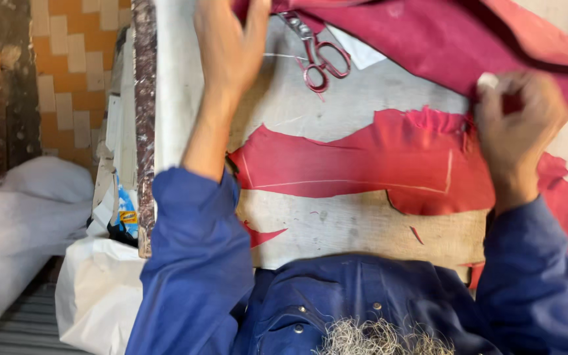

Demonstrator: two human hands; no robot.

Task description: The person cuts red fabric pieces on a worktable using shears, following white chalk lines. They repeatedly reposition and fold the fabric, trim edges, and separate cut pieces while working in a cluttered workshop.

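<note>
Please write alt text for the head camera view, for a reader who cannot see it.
A person in blue sleeves works on red fabric on a worn table: the left hand presses the cloth, the right hand pinches white chalk. Red-handled scissors lie above.

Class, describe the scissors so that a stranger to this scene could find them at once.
Start at the worn worktable and look to its far edge, beside the left hand. The scissors lie there, partly under the red cloth. They alone are metal with looped red handles.
</note>
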